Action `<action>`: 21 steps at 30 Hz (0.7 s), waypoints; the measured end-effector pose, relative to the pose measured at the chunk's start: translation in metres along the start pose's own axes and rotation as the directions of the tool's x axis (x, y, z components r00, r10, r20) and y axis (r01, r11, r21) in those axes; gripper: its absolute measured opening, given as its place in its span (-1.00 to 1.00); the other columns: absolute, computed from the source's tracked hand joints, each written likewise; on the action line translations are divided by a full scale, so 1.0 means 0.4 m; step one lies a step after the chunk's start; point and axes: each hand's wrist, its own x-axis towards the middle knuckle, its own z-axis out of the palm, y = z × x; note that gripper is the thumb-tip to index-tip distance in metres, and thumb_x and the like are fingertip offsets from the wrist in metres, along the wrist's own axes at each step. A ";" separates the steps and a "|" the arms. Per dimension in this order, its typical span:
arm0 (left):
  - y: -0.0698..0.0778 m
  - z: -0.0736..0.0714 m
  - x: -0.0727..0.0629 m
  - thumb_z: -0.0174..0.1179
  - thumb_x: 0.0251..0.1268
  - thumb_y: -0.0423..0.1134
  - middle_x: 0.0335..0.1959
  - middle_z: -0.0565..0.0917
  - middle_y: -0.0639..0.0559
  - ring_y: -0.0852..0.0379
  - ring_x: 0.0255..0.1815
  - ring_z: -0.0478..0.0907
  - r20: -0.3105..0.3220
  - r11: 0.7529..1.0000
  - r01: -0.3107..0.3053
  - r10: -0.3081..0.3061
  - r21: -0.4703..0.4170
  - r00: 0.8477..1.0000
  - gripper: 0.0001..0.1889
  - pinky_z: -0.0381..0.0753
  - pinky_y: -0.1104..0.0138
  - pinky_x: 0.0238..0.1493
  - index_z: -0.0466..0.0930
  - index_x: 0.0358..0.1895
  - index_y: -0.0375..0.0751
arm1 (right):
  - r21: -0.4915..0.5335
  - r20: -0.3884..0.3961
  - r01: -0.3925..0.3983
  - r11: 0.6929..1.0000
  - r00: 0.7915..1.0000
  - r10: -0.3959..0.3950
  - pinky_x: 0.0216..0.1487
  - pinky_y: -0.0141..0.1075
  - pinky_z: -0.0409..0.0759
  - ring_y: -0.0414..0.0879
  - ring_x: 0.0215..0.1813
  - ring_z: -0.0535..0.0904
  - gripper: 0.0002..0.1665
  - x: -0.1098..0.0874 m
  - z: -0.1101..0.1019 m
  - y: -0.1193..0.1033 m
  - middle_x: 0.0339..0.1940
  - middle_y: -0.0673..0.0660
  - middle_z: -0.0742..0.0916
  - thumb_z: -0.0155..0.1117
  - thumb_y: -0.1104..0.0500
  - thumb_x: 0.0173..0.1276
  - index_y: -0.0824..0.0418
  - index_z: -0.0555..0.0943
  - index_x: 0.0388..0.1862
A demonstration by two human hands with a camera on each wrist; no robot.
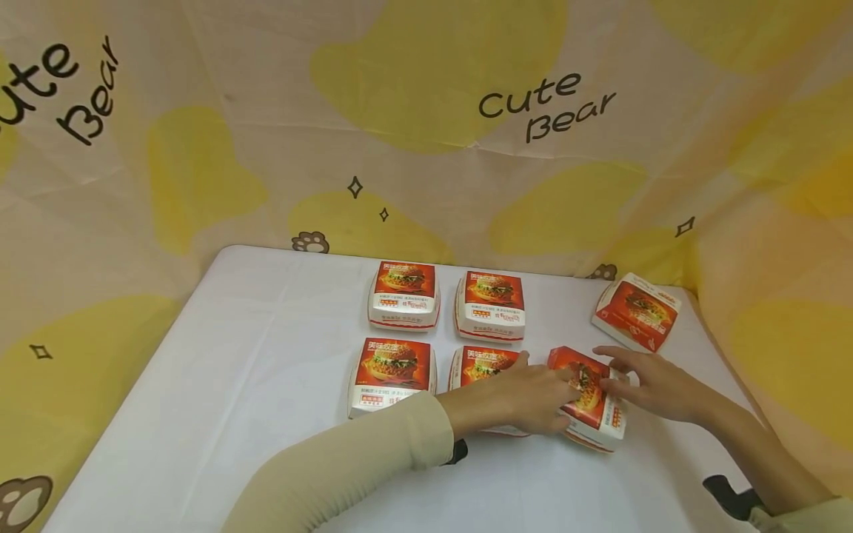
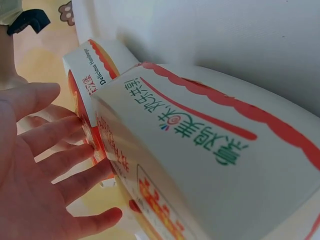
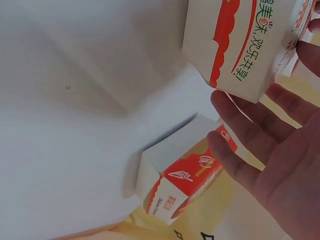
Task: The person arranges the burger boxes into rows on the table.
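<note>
A red-and-white hamburger box, turned at a slant, sits on the white table between both hands. My left hand reaches over a neighbouring hamburger box and touches the slanted box's top from the left. In the left wrist view the fingers are spread and fairly straight; the neighbouring box fills the foreground. From the right, my right hand has its fingertips at the slanted box's right side. Its extended fingers lie along that box's edge in the right wrist view.
To the left, two boxes stand in the back row and another box in the front row. At the back right, near the table edge, lies a turned box. A patterned cloth hangs behind.
</note>
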 end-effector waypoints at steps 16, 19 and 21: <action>-0.011 -0.009 0.000 0.18 0.39 0.08 0.37 0.44 0.23 0.19 0.28 0.47 -0.059 1.000 -0.001 0.000 -0.001 0.998 -0.52 0.10 -0.21 0.43 0.50 0.35 0.21 | -0.064 0.019 -0.036 0.997 0.999 0.038 -0.29 -0.27 0.60 -0.13 -0.22 0.56 -0.21 0.006 -0.002 -0.014 -0.19 0.01 0.68 0.29 -0.09 0.40 0.31 0.34 0.43; -0.012 -0.009 0.003 0.20 0.37 0.07 0.31 0.49 0.25 0.21 0.24 0.48 -0.051 1.000 -0.003 0.004 0.019 0.999 -0.57 0.10 -0.22 0.42 0.56 0.28 0.21 | -0.093 0.016 -0.068 0.993 0.997 0.070 -0.28 -0.21 0.60 -0.10 -0.22 0.58 -0.17 0.008 -0.004 -0.020 -0.19 0.04 0.69 0.27 -0.16 0.40 0.29 0.32 0.45; -0.013 -0.009 0.004 0.20 0.37 0.07 0.32 0.48 0.25 0.21 0.24 0.48 -0.042 1.000 0.000 0.001 0.022 0.999 -0.57 0.08 -0.23 0.43 0.56 0.28 0.22 | -0.106 0.000 -0.073 0.992 0.997 0.073 -0.24 -0.08 0.64 0.01 -0.12 0.62 -0.16 0.008 -0.005 -0.023 -0.06 0.18 0.70 0.25 -0.19 0.40 0.26 0.31 0.47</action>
